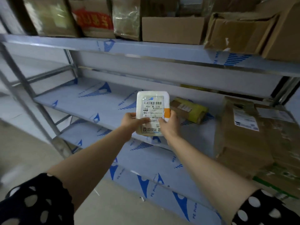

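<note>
A small white parcel (152, 104) with a barcode shipping label and an orange stripe on its right edge is held upright in front of the middle shelf (90, 101). My left hand (132, 121) grips its lower left side, thumb across the label. My right hand (170, 123) grips its lower right side, thumb on the label too. Both arms reach forward from the bottom of the view.
A metal rack covered in blue protective film fills the view. On the middle shelf lie a yellow-taped package (190, 111) and a large cardboard box (250, 130) at the right. Several cardboard boxes (172, 30) line the top shelf. A lower shelf (162, 181) runs beneath.
</note>
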